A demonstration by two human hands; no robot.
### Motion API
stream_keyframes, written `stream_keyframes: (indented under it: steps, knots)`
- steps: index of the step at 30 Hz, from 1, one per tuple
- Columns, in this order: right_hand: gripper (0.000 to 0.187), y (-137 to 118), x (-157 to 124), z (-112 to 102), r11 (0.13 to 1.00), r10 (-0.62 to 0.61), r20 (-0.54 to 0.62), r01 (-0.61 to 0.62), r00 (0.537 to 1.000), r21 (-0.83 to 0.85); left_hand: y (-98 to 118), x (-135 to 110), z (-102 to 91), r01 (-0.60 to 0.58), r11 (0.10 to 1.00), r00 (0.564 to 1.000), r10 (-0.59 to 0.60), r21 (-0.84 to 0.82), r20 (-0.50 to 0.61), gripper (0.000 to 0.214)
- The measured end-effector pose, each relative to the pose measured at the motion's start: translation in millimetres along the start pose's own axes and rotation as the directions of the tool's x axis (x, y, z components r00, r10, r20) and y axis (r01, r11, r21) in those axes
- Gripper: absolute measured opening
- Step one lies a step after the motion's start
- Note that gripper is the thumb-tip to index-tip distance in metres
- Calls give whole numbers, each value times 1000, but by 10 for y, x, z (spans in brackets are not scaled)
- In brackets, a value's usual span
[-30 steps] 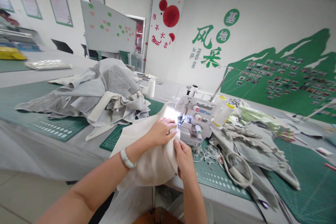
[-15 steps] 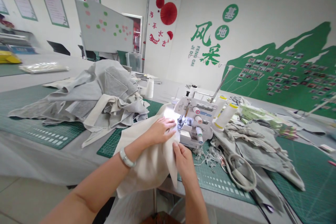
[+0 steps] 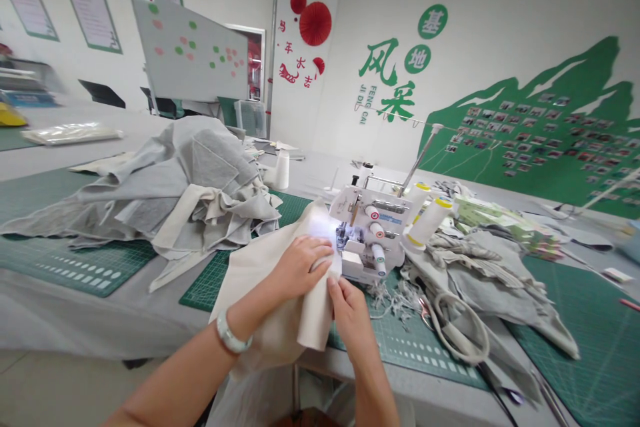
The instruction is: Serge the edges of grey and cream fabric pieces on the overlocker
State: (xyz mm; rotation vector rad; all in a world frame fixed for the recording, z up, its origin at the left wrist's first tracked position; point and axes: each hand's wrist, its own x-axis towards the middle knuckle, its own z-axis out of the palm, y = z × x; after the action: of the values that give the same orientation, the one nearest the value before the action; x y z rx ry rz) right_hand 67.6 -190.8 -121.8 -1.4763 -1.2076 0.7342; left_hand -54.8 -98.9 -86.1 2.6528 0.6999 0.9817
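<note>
I'm watching 2 hands working cream cloth (image 3: 260, 263), which is lying beside the sewing machine (image 3: 367, 230), its lit edge reaching the needle area and its near end drooping past the bench (image 3: 313, 180) edge. Left hand (image 3: 300, 268) is resting spread over the cloth, fingers near the needle area, not clamping. Right hand (image 3: 349, 307) is pinching the cloth's edge, thumb against fingers, just below the machine. I'm flagging risks: left fingertips could be straying under the presser foot if the cloth is pulling in fast; the folded near part could be catching in the seam; drooping weight could be dragging the edge crooked. Thread scraps (image 3: 395, 300) are lying near, possibly snagging.
</note>
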Motion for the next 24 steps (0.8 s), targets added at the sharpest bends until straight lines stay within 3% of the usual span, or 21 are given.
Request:
stream_keyframes:
  steps: [16,24]
  knots:
    - [42,14,4,-21,997,22,-2,-22,1000,-76,-240,185,26,10,999,999,-9,-45,36,29]
    - [41,-44,11,-12,992,-27,11,28,1000,-121,49,50,-34,4,998,999,-1,69,-44,22]
